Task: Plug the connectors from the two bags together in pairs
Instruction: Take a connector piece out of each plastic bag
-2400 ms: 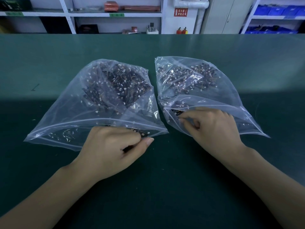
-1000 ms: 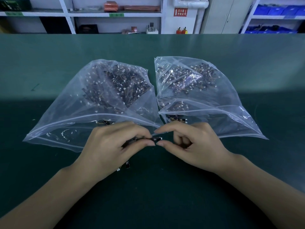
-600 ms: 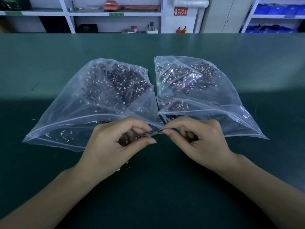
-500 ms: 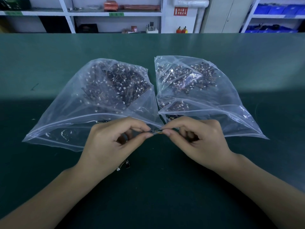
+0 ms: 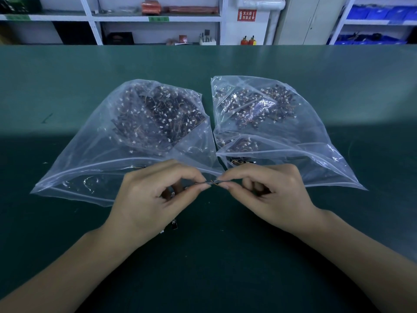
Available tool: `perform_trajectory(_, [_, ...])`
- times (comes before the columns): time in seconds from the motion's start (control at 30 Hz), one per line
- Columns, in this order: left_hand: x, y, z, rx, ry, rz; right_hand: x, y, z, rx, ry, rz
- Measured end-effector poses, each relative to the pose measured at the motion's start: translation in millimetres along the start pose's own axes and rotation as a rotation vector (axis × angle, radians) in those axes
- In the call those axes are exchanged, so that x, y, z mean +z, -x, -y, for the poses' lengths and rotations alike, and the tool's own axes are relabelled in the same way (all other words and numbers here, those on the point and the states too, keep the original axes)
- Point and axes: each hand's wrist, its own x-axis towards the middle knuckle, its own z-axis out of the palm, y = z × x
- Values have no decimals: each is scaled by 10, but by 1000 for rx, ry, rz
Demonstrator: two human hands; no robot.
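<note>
Two clear plastic bags lie side by side on the green table, the left bag (image 5: pixel 94 163) and the right bag (image 5: pixel 316 141), each holding several small dark wired connectors with white plugs. My left hand (image 5: pixel 153 199) and my right hand (image 5: pixel 268 195) meet just in front of the bag mouths. Each pinches one end of a small connector pair (image 5: pixel 213 182) between thumb and forefinger, the two ends touching. Whether the plugs are fully seated is too small to tell. A dark connector piece (image 5: pixel 174 225) hangs or lies below my left palm.
The green table (image 5: pixel 214 267) stretches far back to its rear edge. Behind it stand white shelves (image 5: pixel 155 18) with boxes, a grey cabinet (image 5: pixel 309 19) and blue bins (image 5: pixel 379 14). A loose connector (image 5: pixel 240 161) lies at the right bag's mouth.
My hands left the bag mouths, each with a connector, and came together in front of the bags. Over the last half second they stay pinched together, almost still.
</note>
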Motion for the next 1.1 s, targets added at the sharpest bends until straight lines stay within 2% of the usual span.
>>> perform_trajectory(0.53, [-13,6,23,19,-28,53,-11,-11,53,60,-24,70])
perform_trajectory(0.73, [-13,22,15,8,-29,25,-43,-12,87,161,-8,129])
perform_trajectory(0.9, [-36,16,11,14,-19,18,-166,-96,96,243,220,4])
perform_trajectory(1.0, [-27,13,14,28,-31,20,-218,-140,77,270,372,7])
perform_trajectory(1.1, [-23,16,14,34,-51,15,-221,-152,59,303,413,23])
